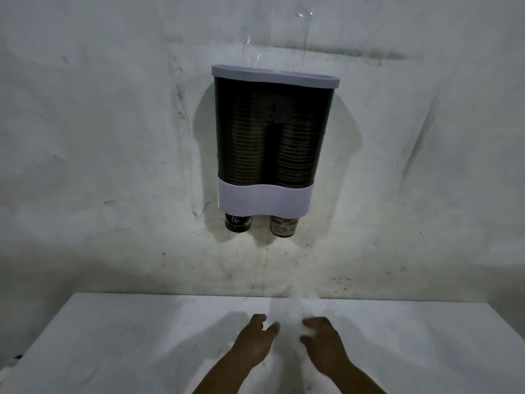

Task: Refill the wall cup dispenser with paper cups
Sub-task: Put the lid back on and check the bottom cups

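A wall cup dispenser (270,140) hangs on a scuffed white wall (99,123), its pale lid (275,76) on top and two dark stacks of paper cups (295,155) side by side behind the tinted front. One cup bottom pokes out below each column. Below, over a white table (113,336), the left hand (255,341) and right hand (322,341) reach forward with curled fingers, close on either side of a blurred, clear crumpled wrapper (292,314).
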